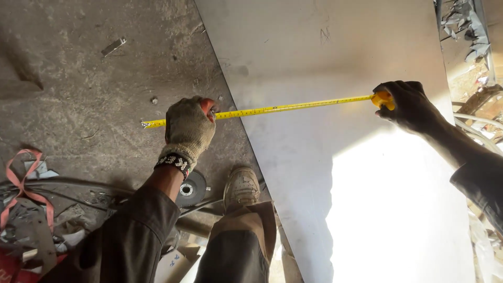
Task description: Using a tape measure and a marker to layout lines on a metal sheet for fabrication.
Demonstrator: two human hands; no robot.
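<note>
Head camera is looking straight down at a person stretching a yellow tape measure [293,107] across a large pale metal sheet [367,199] lying on a dusty concrete floor [89,105]. The left hand [187,128], wearing a worn knit glove with a black-and-white beaded cuff, is closing around the tape just beside the sheet's left edge, pressing it down; the tape's hooked end is sticking out past the hand over the floor. The right hand [406,105], bare, is gripping the yellow tape case [382,98] and is resting on the sheet near its right side. The tape is running nearly level between the two hands, tilting slightly upward toward the right. A scuffed shoe [241,187] is standing at the sheet's edge below the left hand, and a grinder disc [190,189] is lying just beside it. A red strap [23,183] is trailing over scrap at the lower left.
</note>
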